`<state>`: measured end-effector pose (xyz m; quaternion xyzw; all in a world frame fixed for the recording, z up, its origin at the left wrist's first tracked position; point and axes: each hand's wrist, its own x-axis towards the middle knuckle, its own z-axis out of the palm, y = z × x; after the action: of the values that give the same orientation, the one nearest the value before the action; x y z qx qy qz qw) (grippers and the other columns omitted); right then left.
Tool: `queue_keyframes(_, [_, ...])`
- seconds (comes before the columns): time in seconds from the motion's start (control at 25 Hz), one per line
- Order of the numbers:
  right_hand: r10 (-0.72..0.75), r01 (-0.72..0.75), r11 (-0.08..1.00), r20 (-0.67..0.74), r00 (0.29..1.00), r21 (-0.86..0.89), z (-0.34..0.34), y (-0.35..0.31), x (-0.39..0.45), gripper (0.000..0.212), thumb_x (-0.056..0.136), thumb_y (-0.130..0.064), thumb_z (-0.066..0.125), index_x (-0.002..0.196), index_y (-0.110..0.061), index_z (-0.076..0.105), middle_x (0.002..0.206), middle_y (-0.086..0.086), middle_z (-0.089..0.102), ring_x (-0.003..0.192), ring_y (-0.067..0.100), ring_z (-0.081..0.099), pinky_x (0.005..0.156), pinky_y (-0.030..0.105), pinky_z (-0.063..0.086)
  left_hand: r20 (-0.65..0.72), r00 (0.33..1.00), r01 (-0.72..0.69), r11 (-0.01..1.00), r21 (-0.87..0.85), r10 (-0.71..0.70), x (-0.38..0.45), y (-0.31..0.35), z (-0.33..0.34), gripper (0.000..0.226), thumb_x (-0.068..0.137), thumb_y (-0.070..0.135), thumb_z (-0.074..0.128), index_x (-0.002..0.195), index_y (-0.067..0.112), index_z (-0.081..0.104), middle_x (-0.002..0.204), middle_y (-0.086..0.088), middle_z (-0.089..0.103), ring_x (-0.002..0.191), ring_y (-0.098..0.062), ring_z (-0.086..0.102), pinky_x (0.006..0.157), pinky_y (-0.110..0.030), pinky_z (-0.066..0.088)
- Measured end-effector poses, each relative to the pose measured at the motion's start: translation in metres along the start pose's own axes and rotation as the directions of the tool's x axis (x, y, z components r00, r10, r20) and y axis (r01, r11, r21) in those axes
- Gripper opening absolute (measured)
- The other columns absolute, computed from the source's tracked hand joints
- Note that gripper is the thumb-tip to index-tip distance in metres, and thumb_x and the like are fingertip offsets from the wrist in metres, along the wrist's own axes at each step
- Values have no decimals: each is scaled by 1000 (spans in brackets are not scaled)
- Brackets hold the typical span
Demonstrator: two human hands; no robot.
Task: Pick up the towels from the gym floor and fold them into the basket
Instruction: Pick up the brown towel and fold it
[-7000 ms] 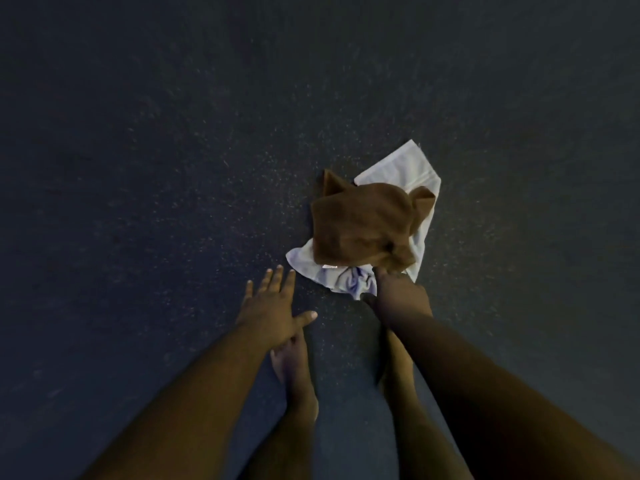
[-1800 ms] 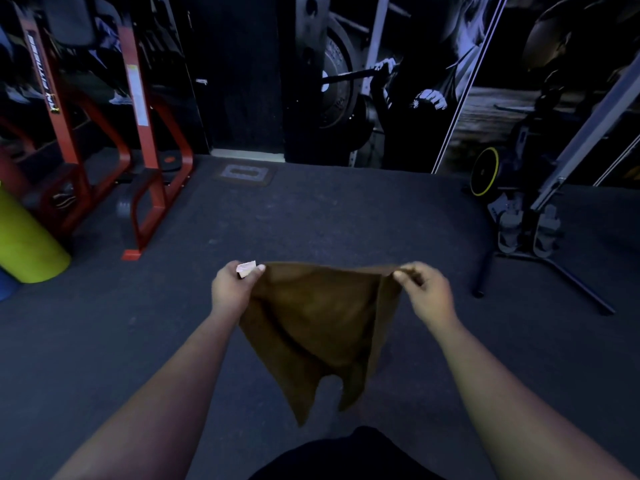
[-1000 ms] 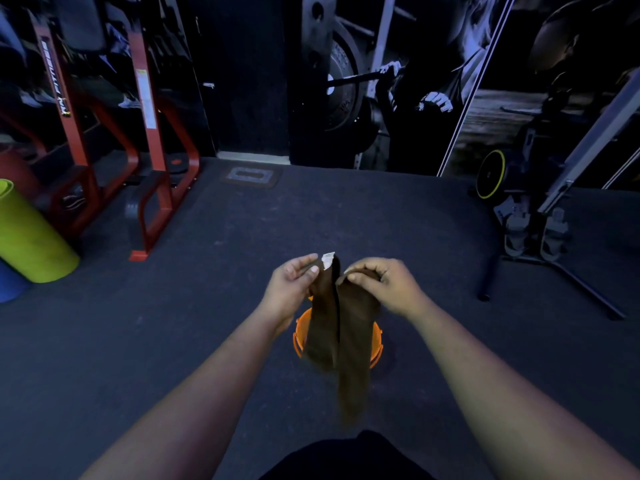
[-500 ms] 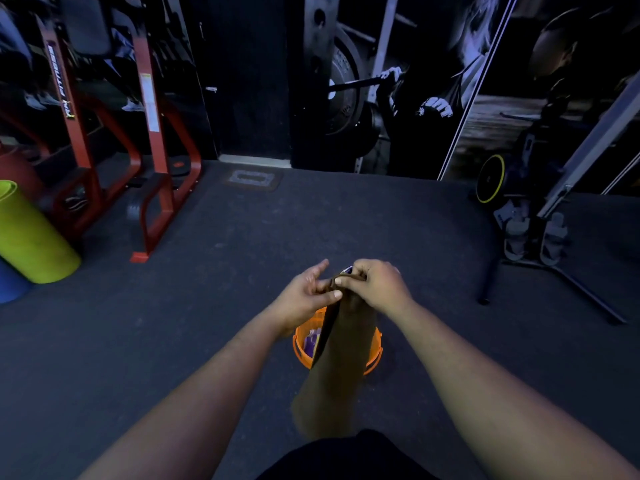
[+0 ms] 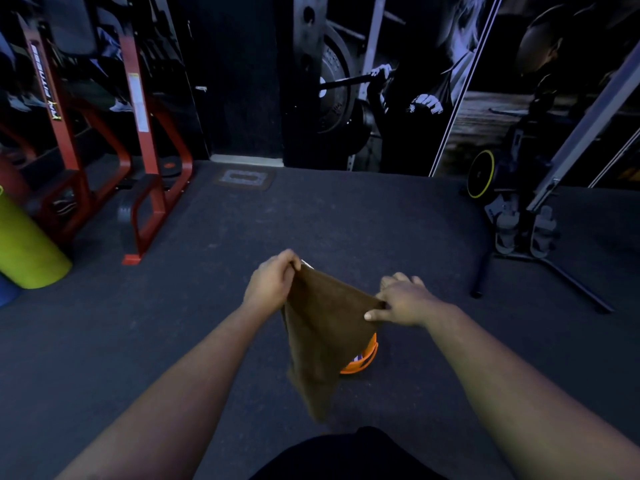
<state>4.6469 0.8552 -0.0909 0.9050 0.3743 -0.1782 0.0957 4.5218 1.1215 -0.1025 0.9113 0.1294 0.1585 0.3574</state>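
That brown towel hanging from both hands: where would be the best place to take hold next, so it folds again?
Probably the loose bottom end of the brown towel, coming from below with the right hand. The left hand pinches one top corner and the right pinches the other, so the cloth hangs long and narrow over the orange basket; lifting the tail to the top edge would halve it.

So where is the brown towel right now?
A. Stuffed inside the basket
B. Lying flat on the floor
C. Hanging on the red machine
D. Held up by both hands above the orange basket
D: the left hand and right hand each pinch the top edge of the towel, which hangs in the air in front of the basket on the floor.
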Motion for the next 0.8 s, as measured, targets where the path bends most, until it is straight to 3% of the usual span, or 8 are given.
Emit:
queue_keyframes(0.12, [94, -117, 990, -233, 968, -85, -9, 0, -5, 43, 99, -63, 46, 125, -37, 68, 124, -4, 56, 125, 21, 45, 108, 48, 34, 157, 987, -40, 912, 408, -27, 1, -11, -1, 24, 103, 20, 44, 106, 33, 64, 120, 7, 58, 101, -19, 62, 83, -36, 52])
queue_keyframes(0.24, [127, -131, 991, -408, 904, 18, -10, 1, -8, 36, 98, -59, 50, 109, -34, 74, 108, -10, 65, 113, 15, 56, 99, 39, 45, 163, 987, -64, 909, 412, -5, 12, -14, -6, 23, 102, 23, 52, 112, 28, 71, 123, 4, 62, 103, -20, 64, 89, -38, 54])
queue_keyframes(0.32, [95, -33, 988, -430, 898, 149, -10, 3, -12, 32, 96, -57, 57, 97, -31, 75, 97, -12, 65, 100, 13, 61, 83, 36, 51, 82, 996, -48, 966, 253, 28, 18, -12, -8, 12, 93, 24, 69, 104, 25, 72, 107, 5, 66, 95, -16, 65, 81, -32, 53])
queue_keyframes(0.44, [90, 64, 953, -475, 876, 298, -16, 10, -21, 28, 91, -56, 67, 85, -29, 70, 88, -12, 62, 84, 10, 60, 71, 37, 53, -9, 999, 51, 993, -108, -53, 19, -8, -9, 29, 81, 19, 86, 97, 26, 62, 87, 10, 66, 75, -7, 62, 67, -23, 49])
queue_keyframes(0.6, [122, 141, 905, -561, 819, 403, -24, 29, -31, 23, 85, -42, 79, 84, -31, 59, 89, -12, 65, 85, 12, 63, 74, 39, 53, -17, 994, 75, 809, -583, -104, 25, -2, -14, 42, 92, -9, 68, 113, 25, 53, 82, 6, 75, 77, -6, 70, 74, -28, 55])
queue_keyframes(0.68, [167, 311, 749, -620, 767, 586, -28, 32, -33, 24, 86, -23, 81, 85, -22, 58, 86, -6, 66, 82, 13, 65, 76, 40, 55, 21, 995, 77, 652, -754, -93, 30, 14, -25, 39, 97, -11, 58, 122, 19, 51, 86, 4, 76, 79, -7, 70, 73, -25, 56])
queue_keyframes(0.76, [235, 452, 498, -617, 751, 740, -37, 25, -35, 23, 89, -8, 77, 87, -14, 55, 82, 0, 64, 75, 13, 63, 70, 34, 55, 22, 988, 92, 477, -874, -150, 28, 30, -30, 39, 100, -1, 59, 131, 20, 48, 102, 2, 76, 91, -11, 72, 79, -26, 58])
queue_keyframes(0.8, [255, 495, 408, -616, 745, 767, -44, 19, -34, 22, 91, -5, 74, 89, -12, 54, 81, 2, 61, 74, 14, 61, 68, 32, 52, 27, 986, 103, 480, -871, -163, 24, 35, -27, 42, 98, 5, 64, 133, 22, 49, 111, 3, 74, 99, -11, 72, 85, -27, 59])
